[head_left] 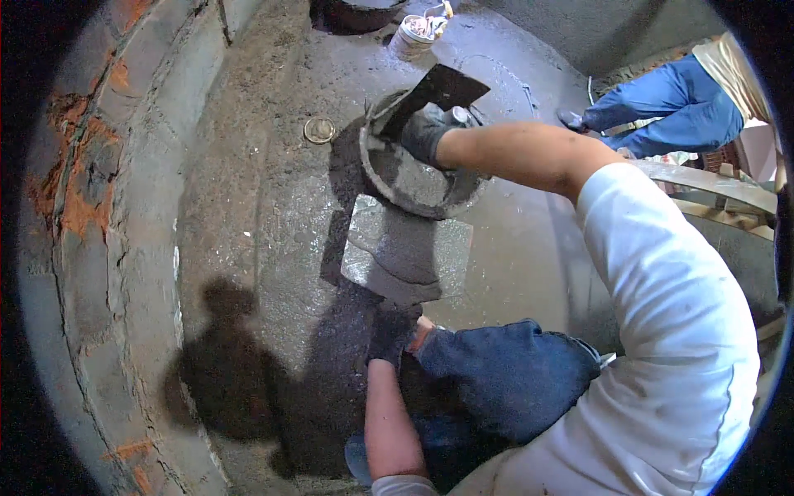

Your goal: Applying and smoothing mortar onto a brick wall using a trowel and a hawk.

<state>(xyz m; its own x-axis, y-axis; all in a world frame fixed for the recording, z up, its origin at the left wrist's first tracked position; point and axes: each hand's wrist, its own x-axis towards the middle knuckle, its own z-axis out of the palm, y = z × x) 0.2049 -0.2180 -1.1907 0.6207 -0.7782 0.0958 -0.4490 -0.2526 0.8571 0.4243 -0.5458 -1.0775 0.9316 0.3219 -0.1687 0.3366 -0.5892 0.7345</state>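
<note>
My right hand (pixel 426 136), in a grey glove, is closed on the handle of a plastering trowel (pixel 449 88). Its dark, flat blade is tilted up over the round mortar bucket (pixel 423 208), and the hand is above the bucket's opening. Below the bucket, a square, pale plasterer's hawk (pixel 361 227) bears wet grey mortar (pixel 405 260). At the hawk's near edge is my left hand (pixel 393 329) in a dark glove, closed and apparently gripping the hawk from below. Its fingers are partly hidden in shadow.
A small round lid-like thing (pixel 319 130) lies left of the bucket. Farther back stand a white pail (pixel 413 35) and a dark round tub (pixel 360 15). A rough brick and plaster wall (pixel 91 248) curves along the left. Another person (pixel 686 99) in blue trousers is at upper right, near some boards (pixel 703 183).
</note>
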